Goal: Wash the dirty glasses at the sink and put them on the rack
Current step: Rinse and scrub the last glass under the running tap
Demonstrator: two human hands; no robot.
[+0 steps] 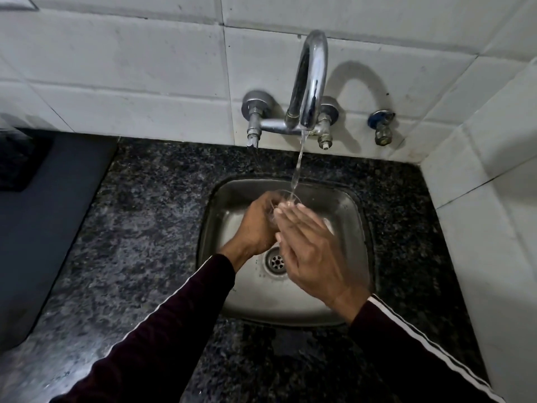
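Over the steel sink [345, 205], left hand [255, 225] curled round a clear glass [283, 199] under the tap [311, 80]. Water stream [297, 167] falling onto the glass. Right hand [311, 251] flat, straight fingers [293, 219] against it.

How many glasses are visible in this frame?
1. A clear glass sits under the running tap, gripped by the left hand, with the right hand flat against it over the sink. The hands may hide others.
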